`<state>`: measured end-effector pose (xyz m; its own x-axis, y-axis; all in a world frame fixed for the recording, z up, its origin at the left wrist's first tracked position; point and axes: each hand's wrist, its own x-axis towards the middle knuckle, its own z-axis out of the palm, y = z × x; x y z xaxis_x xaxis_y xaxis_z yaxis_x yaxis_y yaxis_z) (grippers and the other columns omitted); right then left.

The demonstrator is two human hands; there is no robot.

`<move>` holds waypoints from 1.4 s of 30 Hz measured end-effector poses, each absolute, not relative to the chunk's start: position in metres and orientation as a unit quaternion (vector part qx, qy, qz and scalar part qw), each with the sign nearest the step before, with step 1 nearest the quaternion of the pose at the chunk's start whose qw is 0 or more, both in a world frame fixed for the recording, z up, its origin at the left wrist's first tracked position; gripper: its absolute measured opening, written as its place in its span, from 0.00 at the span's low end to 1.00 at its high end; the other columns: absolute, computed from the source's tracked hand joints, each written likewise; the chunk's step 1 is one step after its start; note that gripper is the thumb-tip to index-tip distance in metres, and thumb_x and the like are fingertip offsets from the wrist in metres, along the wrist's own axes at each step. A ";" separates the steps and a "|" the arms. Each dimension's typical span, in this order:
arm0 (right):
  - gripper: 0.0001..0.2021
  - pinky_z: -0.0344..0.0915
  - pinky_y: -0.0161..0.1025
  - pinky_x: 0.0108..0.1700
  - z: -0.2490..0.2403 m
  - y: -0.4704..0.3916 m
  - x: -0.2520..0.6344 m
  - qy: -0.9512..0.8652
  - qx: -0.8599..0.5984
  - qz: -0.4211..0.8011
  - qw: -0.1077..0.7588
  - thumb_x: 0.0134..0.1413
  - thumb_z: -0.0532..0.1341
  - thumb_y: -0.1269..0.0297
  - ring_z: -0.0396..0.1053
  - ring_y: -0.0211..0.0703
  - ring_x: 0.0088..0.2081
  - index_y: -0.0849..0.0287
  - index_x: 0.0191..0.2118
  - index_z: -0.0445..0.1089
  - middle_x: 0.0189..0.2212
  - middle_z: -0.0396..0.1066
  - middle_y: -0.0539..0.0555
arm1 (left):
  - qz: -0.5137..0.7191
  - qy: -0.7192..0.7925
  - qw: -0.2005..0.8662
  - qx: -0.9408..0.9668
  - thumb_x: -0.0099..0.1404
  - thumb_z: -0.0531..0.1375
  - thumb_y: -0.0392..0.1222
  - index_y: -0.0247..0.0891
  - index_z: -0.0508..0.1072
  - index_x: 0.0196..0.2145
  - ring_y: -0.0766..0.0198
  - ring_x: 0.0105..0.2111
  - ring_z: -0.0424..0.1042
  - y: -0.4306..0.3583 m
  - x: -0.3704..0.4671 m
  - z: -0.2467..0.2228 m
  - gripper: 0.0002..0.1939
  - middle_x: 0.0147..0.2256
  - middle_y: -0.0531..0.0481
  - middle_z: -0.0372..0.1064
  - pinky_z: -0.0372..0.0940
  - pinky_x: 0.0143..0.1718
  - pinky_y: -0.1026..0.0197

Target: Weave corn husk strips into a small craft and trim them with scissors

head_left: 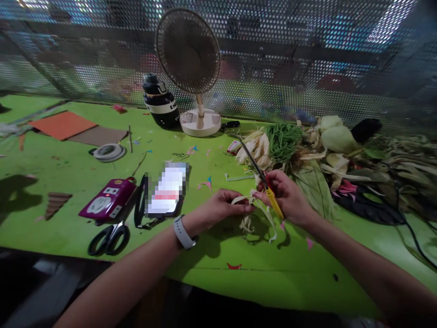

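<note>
Near the middle of the green table, my left hand (229,203) pinches a pale, knotted strip of husk-like material (269,217); its loose end hangs down to the right. My right hand (285,193) grips scissors with yellow handles (274,202), the dark blades pointing up and to the left. The fingertips of this hand also touch the pale strip at its knot. Beneath the hands, a small pale curled piece (246,225) lies on the table.
A fan (200,123) and a dark bottle (162,107) stand at the back. Husks (254,148) and green strands (284,140) are heaped at right. On the left lie a phone (168,189), purple power strip (108,199), black-handled scissors (108,239), tape rolls (109,152) and orange sheet (63,124).
</note>
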<state>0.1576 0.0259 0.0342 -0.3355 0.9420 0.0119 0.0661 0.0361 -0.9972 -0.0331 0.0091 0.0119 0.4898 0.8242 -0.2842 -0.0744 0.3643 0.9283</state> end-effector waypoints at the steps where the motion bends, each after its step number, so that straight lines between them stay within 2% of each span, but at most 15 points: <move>1: 0.21 0.66 0.34 0.30 0.036 0.026 0.159 -0.611 -0.412 0.554 0.387 0.38 0.71 0.61 0.67 0.36 0.28 0.55 0.36 0.61 0.29 0.68 0.47 | 0.296 0.390 0.733 0.472 0.51 0.68 0.40 0.31 0.75 0.26 0.74 0.23 0.62 0.009 -0.035 0.014 0.09 0.22 0.55 0.66 0.57 0.28 0.67; 5: 0.20 0.65 0.33 0.31 0.041 0.028 0.164 -0.635 -0.392 0.551 0.374 0.39 0.71 0.63 0.65 0.35 0.28 0.56 0.36 0.60 0.27 0.67 0.46 | 0.270 0.380 0.757 0.458 0.51 0.68 0.38 0.32 0.76 0.25 0.73 0.23 0.64 0.010 -0.038 0.020 0.06 0.22 0.54 0.68 0.60 0.31 0.65; 8: 0.20 0.65 0.33 0.31 0.043 0.030 0.167 -0.649 -0.383 0.543 0.371 0.39 0.71 0.64 0.65 0.34 0.28 0.56 0.35 0.60 0.27 0.67 0.46 | 0.270 0.382 0.737 0.487 0.53 0.67 0.37 0.32 0.77 0.27 0.73 0.24 0.63 0.011 -0.040 0.022 0.05 0.23 0.54 0.68 0.59 0.31 0.66; 16: 0.19 0.67 0.35 0.33 0.045 0.029 0.166 -0.670 -0.374 0.554 0.323 0.39 0.70 0.61 0.66 0.35 0.29 0.56 0.34 0.61 0.28 0.67 0.46 | 0.207 0.341 0.712 0.578 0.53 0.67 0.43 0.33 0.77 0.27 0.71 0.23 0.63 0.012 -0.044 0.022 0.09 0.23 0.52 0.70 0.59 0.29 0.65; 25: 0.18 0.67 0.35 0.33 0.047 0.033 0.172 -0.670 -0.379 0.535 0.348 0.40 0.70 0.62 0.67 0.35 0.29 0.56 0.35 0.61 0.28 0.68 0.47 | 0.257 0.348 0.744 0.510 0.56 0.64 0.38 0.33 0.72 0.30 0.70 0.29 0.67 0.010 -0.044 0.028 0.06 0.27 0.52 0.68 0.63 0.34 0.65; 33: 0.20 0.66 0.36 0.33 0.044 0.039 0.173 -0.669 -0.390 0.505 0.381 0.38 0.71 0.61 0.65 0.35 0.28 0.57 0.34 0.61 0.28 0.67 0.47 | 0.295 0.341 0.758 0.472 0.57 0.64 0.37 0.32 0.71 0.31 0.71 0.25 0.68 0.014 -0.045 0.020 0.06 0.28 0.51 0.70 0.65 0.31 0.65; 36: 0.20 0.66 0.36 0.32 0.045 0.040 0.173 -0.667 -0.398 0.496 0.387 0.37 0.72 0.60 0.65 0.35 0.28 0.56 0.34 0.61 0.28 0.67 0.47 | 0.289 0.345 0.778 0.437 0.55 0.64 0.34 0.34 0.73 0.36 0.71 0.25 0.68 0.014 -0.044 0.022 0.09 0.28 0.52 0.70 0.66 0.30 0.65; 39: 0.20 0.66 0.36 0.31 0.045 0.039 0.171 -0.670 -0.396 0.494 0.388 0.37 0.71 0.60 0.65 0.35 0.28 0.56 0.34 0.61 0.28 0.68 0.47 | 0.290 0.363 0.785 0.410 0.56 0.63 0.37 0.36 0.74 0.39 0.70 0.24 0.68 0.013 -0.042 0.024 0.11 0.27 0.53 0.70 0.66 0.28 0.64; 42: 0.20 0.67 0.36 0.31 0.045 0.037 0.168 -0.670 -0.405 0.487 0.387 0.37 0.71 0.60 0.65 0.34 0.27 0.56 0.34 0.61 0.28 0.68 0.47 | 0.287 0.380 0.760 0.443 0.55 0.65 0.40 0.35 0.76 0.34 0.71 0.24 0.66 0.012 -0.040 0.020 0.09 0.27 0.52 0.71 0.64 0.28 0.64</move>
<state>0.1679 0.0373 0.0450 -0.3737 0.9192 0.1239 0.1656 0.1976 -0.9662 -0.0395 0.0118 0.0204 0.5465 0.7724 -0.3238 -0.0982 0.4430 0.8911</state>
